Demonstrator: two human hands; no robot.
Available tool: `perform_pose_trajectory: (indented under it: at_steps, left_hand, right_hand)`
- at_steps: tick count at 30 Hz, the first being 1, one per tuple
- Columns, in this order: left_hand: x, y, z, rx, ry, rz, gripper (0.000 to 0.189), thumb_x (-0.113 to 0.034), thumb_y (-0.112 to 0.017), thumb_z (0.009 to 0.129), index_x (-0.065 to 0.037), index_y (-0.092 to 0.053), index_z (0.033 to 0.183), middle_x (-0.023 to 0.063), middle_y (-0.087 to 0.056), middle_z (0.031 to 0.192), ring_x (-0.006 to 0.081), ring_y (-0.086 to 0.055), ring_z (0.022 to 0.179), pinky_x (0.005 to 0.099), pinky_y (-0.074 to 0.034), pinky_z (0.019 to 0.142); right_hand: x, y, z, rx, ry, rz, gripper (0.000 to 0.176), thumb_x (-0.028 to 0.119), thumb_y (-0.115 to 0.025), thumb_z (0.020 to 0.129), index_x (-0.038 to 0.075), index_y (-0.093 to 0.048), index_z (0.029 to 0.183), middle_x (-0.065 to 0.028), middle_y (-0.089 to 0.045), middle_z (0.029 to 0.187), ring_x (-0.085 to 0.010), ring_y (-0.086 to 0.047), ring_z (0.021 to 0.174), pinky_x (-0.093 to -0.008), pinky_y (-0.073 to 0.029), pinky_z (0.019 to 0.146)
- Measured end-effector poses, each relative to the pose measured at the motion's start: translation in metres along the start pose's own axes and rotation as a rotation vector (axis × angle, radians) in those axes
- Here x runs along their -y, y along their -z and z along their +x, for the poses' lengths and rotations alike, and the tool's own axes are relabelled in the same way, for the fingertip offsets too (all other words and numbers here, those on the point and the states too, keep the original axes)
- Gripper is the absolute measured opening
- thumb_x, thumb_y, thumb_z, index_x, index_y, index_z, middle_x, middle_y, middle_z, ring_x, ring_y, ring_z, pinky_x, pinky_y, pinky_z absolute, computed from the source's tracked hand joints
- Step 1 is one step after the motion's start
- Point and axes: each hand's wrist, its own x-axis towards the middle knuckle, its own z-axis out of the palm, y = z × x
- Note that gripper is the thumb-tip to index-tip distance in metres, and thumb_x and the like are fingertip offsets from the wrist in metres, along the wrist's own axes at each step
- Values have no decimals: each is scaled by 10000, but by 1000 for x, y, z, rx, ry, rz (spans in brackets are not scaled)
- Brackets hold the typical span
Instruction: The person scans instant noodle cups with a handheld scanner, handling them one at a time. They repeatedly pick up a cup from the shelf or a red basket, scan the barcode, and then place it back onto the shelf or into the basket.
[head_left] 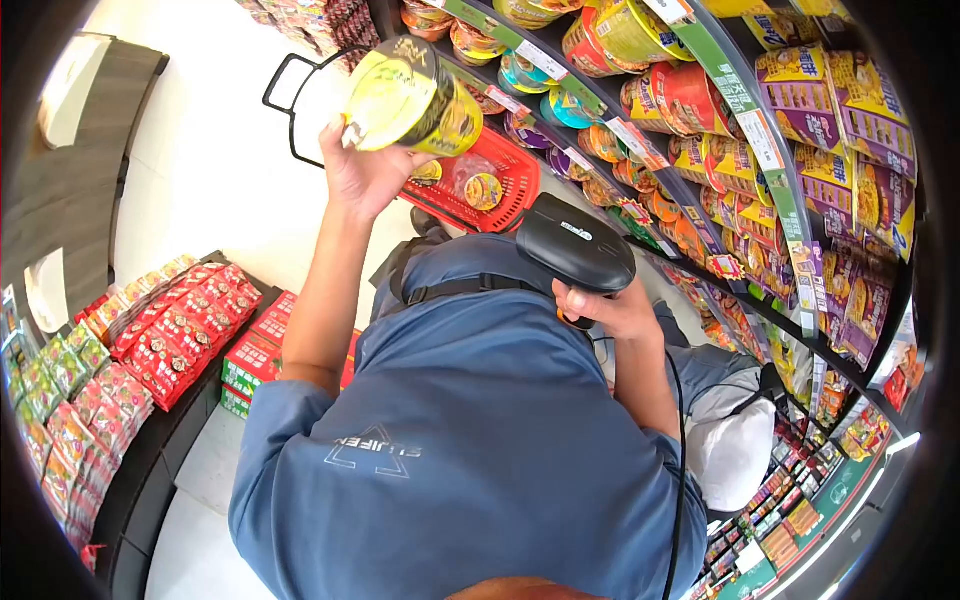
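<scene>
My left hand [365,175] is raised, its fingers wrapped round a tilted instant noodle cup [455,118] with a pale yellow lid and a black-and-yellow side. Below and behind that cup, a red shopping basket [520,180] with a black handle holds a small round yellow cup [484,191] and something in clear wrap. At waist height my right hand [615,308] grips a black handheld device [577,243] that looks like a barcode scanner. A black cable [680,440] runs down beside my right arm.
On the right, shelves [720,90] hold many noodle cups and purple-yellow packs [835,130]. Close by my right side is a person in a white cap [735,455]. Red snack bags [185,325] fill a low display on the left, beside stacked red-green boxes [255,362].
</scene>
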Motion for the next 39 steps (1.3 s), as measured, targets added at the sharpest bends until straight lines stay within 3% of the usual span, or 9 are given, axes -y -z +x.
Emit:
perform_pose_trajectory:
  at_steps: [5,8,16,26,27,28,30,33,39]
  left_hand:
    - [-2,9,15,45,65,-52,986,-642,-595,750,-51,-258,1464,197,-353,1482,435,-379,1324,607,-329,1043]
    - [0,9,20,3,73,-35,1010,-646,-613,727,-56,-262,1469,206,-322,1495,438,-318,1364,622,-283,1077]
    - [-5,23,39,-118,-64,139,857,-569,-615,781,-55,-337,1408,180,-430,1405,415,-423,1287,607,-329,1059]
    - [-57,7,183,-104,-254,425,656,-394,-564,873,-38,-337,1375,178,-335,1402,452,-392,1271,669,-274,1058]
    - [-56,-5,191,-131,-291,361,575,-340,-571,881,-39,-384,1334,159,-407,1335,404,-465,1201,592,-352,1048]
    - [-59,-23,195,-11,-238,268,425,-374,-499,936,-45,-585,1190,93,-652,1126,264,-630,1020,397,-499,888]
    - [-61,-27,223,149,-148,203,386,-295,-474,914,-47,-590,1185,63,-662,1119,248,-631,1022,417,-506,885]
    - [-59,-30,254,55,-73,336,386,-296,-483,913,-40,-592,1180,80,-664,1114,236,-639,1006,412,-528,846]
    - [-56,-33,306,155,-193,257,382,-289,-506,890,-22,-604,1145,116,-681,998,234,-667,902,347,-553,698]
  right_hand:
    - [-4,5,3,9,48,-18,492,122,-770,788,-15,-528,1193,-67,-602,801,-100,-545,609,-253,-444,513]
    - [-5,5,4,-6,68,-12,493,132,-767,793,-22,-527,1194,-69,-602,796,-103,-547,604,-251,-444,507]
    - [-6,6,5,-28,65,-7,495,132,-765,795,-30,-527,1198,-67,-608,793,-103,-548,602,-249,-444,510]
    - [-2,3,8,-5,49,-96,426,121,-751,806,-31,-554,1151,-49,-599,765,-90,-539,612,-237,-428,536]
    - [-2,4,7,-16,51,-89,426,122,-754,804,-31,-555,1148,-50,-599,765,-91,-540,613,-236,-427,535]
    - [-2,4,6,-29,53,-81,426,123,-757,802,-32,-557,1145,-50,-599,766,-92,-542,614,-235,-425,535]
    - [-2,2,5,-57,65,-86,432,132,-766,796,-31,-558,1138,-53,-601,768,-93,-541,607,-239,-426,530]
    - [-4,-1,0,-125,34,-25,442,140,-775,790,-31,-554,1132,-59,-599,765,-101,-544,594,-253,-439,526]
    - [-11,2,-5,-186,27,-1,468,170,-786,787,-26,-550,1140,-64,-591,754,-106,-552,597,-263,-456,530]
